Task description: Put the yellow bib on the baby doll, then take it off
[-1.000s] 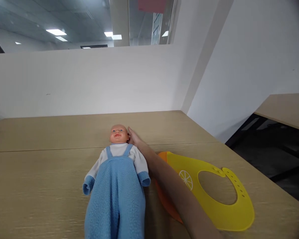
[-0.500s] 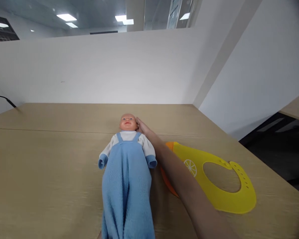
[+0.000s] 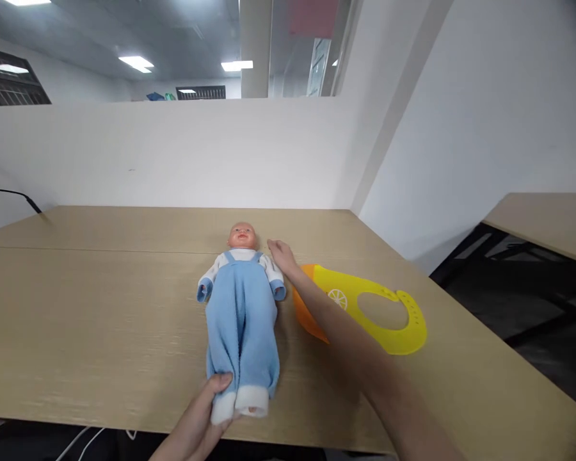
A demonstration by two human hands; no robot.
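A baby doll (image 3: 241, 294) in light blue overalls and a white top lies on its back, head toward the wall. My left hand (image 3: 208, 410) grips the doll's lower leg near the white cuff, thumb on top and fingers underneath. Just right of the doll's head and shoulder is my right hand (image 3: 281, 255), apart from the head, its fingers loosely extended and holding nothing. Under my right forearm lies a yellow bib (image 3: 374, 320) with an orange pocket and a white citrus-slice print; the forearm covers part of it.
The wooden table (image 3: 100, 320) meets a white partition (image 3: 196, 153) at the back. A black cable (image 3: 29, 200) reaches its far left corner. White cords (image 3: 84, 442) hang below the front edge. Another table (image 3: 552, 221) stands at right.
The view has shifted so that the doll's legs and the table's front edge show. My right hand has come away from the doll's head. My left hand is now visible at the leg.
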